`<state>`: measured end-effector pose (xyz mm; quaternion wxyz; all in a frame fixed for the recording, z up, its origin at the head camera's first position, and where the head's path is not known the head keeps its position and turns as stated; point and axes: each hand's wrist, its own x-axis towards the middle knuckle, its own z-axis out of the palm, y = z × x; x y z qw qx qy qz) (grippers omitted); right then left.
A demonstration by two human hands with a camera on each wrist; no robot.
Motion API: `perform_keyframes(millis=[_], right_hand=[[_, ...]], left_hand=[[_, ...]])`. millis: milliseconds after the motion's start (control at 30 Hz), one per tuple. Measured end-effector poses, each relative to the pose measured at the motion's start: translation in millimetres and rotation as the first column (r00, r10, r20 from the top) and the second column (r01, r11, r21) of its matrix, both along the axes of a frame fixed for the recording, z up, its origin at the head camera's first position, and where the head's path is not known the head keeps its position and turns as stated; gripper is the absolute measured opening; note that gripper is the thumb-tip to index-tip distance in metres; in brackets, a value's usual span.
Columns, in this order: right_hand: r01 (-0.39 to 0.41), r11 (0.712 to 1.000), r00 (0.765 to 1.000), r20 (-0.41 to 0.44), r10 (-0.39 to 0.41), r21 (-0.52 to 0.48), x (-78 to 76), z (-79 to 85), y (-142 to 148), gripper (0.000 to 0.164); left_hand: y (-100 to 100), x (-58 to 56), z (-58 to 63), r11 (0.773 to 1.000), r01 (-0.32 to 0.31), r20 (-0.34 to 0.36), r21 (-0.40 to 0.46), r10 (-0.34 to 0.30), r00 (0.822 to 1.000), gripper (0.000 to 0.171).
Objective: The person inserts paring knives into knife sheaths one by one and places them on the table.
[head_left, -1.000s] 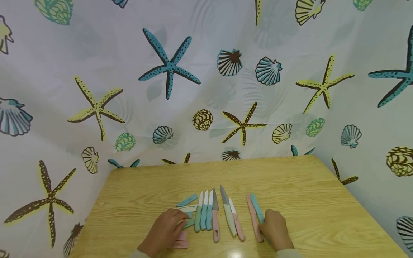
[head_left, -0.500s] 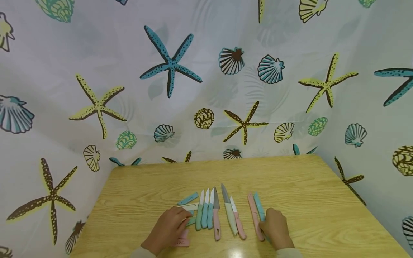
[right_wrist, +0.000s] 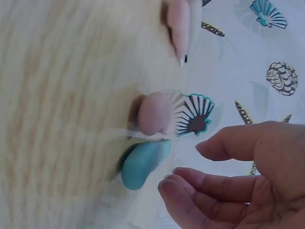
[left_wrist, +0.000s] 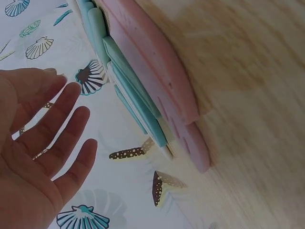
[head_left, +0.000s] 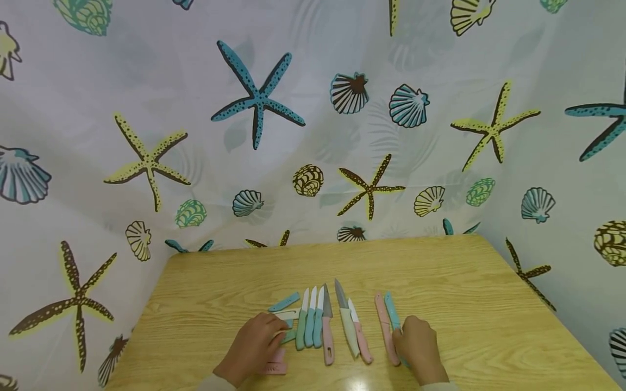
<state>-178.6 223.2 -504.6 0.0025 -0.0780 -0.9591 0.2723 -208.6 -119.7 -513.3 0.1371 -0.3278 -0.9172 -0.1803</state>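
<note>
On the bench (head_left: 440, 271), bare knives are lying with their points facing far. The green-handled knife (head_left: 301, 329), two blue-handled knives (head_left: 310, 328) and the grey pink-handled knife (head_left: 328, 339) are sitting close together; the white-handled knife (head_left: 349, 328) and the white-bladed pink-handled knife (head_left: 361, 342) are lying a little further right.

The left hand (head_left: 255, 342) is hanging relaxed, fingers spread and holding nothing, beside the loose blue cover (head_left: 284, 302), white cover (head_left: 288, 314), green cover (head_left: 289, 336) and pink cover (head_left: 274, 369). The right hand (head_left: 418, 347) is resting over the near end of the blue covered knife (head_left: 393, 309), loosely curved with a gap between thumb and fingers; the pink covered knife (head_left: 385, 326) is lying just left of it.

The main danger is probably cuts: the white cover is pointing towards the bare blades, so fingers reaching there could brush an edge. Tugging a covered knife by one end could part it and bare its blade, and a careless grasp could drag its neighbour.
</note>
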Motion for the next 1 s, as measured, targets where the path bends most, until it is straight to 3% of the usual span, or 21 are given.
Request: perform_keyframes(millis=[133,400,533,767,1000], right_hand=[[-0.019,1.000,0.996,-0.085,0.019,0.001,6.6,8.1,-5.9,0.028],[-0.047,0.999,0.973,-0.227,0.044,-0.008,31.1,23.2,-25.8,0.018],[-0.044,0.999,0.976,-0.215,0.038,-0.025,44.7,26.3,-35.4,0.016],[-0.079,0.997,0.979,-0.186,0.077,0.000,65.5,21.8,-47.3,0.012],[-0.076,0.997,0.995,-0.063,0.075,-0.017,77.2,17.4,-56.1,0.011]], left_hand=[[0.9,0.9,2.2,1.000,-0.015,0.009,0.020,0.015,1.000,0.007],[5.5,-0.7,4.2,0.998,-0.061,0.055,0.000,0.061,0.997,0.006],[8.1,-3.2,1.9,0.994,-0.093,0.060,-0.057,0.096,0.994,0.007],[9.7,-7.1,-4.3,0.983,-0.141,0.150,-0.116,0.158,0.976,0.004],[8.0,-7.0,-11.2,0.983,-0.148,0.154,-0.106,0.163,0.975,0.008]])
